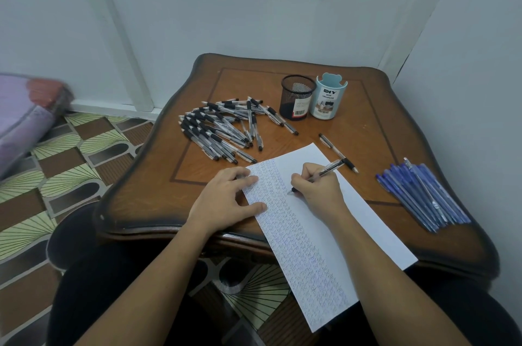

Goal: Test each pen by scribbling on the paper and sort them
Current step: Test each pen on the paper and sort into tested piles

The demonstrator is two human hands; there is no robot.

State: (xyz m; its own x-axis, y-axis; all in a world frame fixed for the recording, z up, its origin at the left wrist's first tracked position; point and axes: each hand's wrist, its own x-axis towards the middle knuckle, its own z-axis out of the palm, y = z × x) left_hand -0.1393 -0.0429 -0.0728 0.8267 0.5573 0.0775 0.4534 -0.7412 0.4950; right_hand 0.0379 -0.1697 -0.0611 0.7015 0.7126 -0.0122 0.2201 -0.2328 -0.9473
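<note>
A white sheet of paper (367, 221) lies slanted on the wooden table, its left half covered in small scribbles. My right hand (317, 186) grips a clear pen with a black grip (329, 170), tip down on the paper. My left hand (228, 198) rests flat on the paper's left edge, fingers spread. A heap of several clear black-grip pens (223, 128) lies at the table's left. A bundle of several blue pens (423, 196) lies at the right edge. One single clear pen (337, 152) lies just beyond the paper.
A black mesh pen cup (298, 97) and a pale blue desk organizer cup (327, 97) stand side by side at the back of the table (375, 125). The paper's near end overhangs the table's front edge. White walls close behind; patterned floor at left.
</note>
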